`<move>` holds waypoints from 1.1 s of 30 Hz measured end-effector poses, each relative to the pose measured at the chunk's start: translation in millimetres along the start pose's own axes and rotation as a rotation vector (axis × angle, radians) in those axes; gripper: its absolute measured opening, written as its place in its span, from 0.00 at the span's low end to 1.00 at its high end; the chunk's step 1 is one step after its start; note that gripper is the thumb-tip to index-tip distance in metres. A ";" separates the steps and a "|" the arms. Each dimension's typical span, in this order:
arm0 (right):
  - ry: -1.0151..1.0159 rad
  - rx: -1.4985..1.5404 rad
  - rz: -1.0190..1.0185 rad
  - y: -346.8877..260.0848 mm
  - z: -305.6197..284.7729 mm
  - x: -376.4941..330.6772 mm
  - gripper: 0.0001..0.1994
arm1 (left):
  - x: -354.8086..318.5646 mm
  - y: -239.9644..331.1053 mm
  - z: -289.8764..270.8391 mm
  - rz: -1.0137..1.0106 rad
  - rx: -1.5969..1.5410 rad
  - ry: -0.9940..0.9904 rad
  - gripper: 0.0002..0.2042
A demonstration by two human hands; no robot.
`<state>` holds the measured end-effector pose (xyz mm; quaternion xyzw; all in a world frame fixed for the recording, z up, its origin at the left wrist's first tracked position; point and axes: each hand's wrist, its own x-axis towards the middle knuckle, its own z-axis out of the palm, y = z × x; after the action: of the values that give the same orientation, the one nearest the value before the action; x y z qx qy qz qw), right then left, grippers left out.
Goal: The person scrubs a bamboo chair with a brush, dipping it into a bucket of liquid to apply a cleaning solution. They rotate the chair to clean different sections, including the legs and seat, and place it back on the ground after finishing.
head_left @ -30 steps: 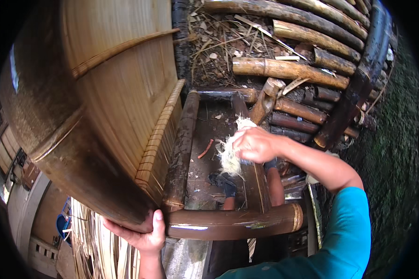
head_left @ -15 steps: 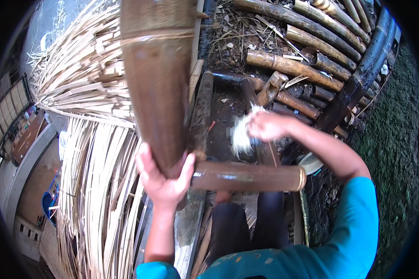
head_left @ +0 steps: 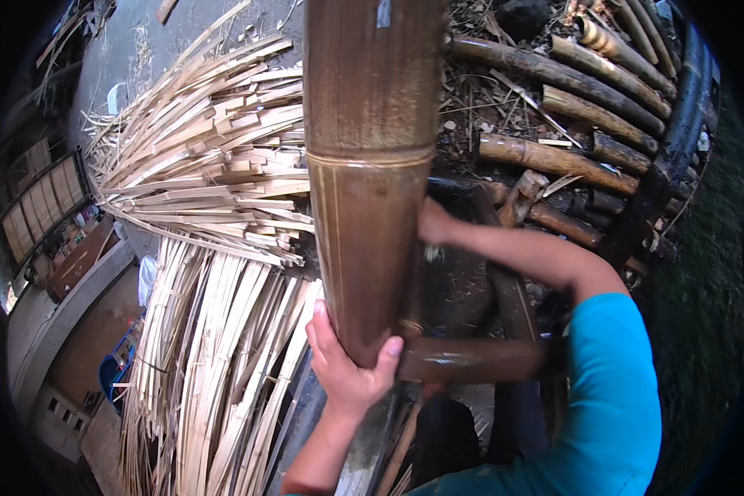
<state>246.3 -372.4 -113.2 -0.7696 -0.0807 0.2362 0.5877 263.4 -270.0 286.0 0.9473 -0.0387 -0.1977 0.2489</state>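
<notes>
Your left hand (head_left: 349, 376) cups the lower end of the wide bamboo pole (head_left: 364, 223), fingers (head_left: 323, 328) along its left side and thumb on its right, so those fingers are closed around as much of it as they can span; the pole looks too thick to encircle, which is probably why you clasp it from below, at its near end. From there it runs straight away from your fingers, and that low hold likely stops it rolling or swinging sideways. The short bamboo crosspiece (head_left: 479, 361) lies just right of your left thumb, placed where it might help brace that end, though whether the two touch is hard to tell. Your right hand (head_left: 436, 222) is higher up, beyond the pole's right edge, its arm bent across, presumably to work opposite the steadying hand. The pole covers its fingers and blur softens the rest, so you cannot tell whether they grasp anything; a small pale tuft (head_left: 431, 252) shows just below them. Left of your left fingers, split strips (head_left: 215, 331) lie bunched lengthwise, perhaps laid that way to avoid tangling.
</notes>
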 end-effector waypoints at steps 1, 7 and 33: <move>0.013 -0.079 0.101 40.2 -1.0 22.1 0.18 | 0.8 -4.7 0.9 0.017 -0.009 -0.004 0.52; -0.160 0.139 0.207 55.5 -7.3 55.9 0.22 | 7.7 -6.1 -9.1 0.086 0.052 -0.026 0.52; 0.051 0.150 0.164 79.8 -7.3 51.2 0.15 | -4.0 -18.0 4.4 0.011 -0.111 -0.044 0.52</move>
<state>282.2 -381.7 -200.8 -0.7332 0.0157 0.2693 0.6242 257.5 -255.6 275.2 0.9272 -0.0381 -0.2189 0.3014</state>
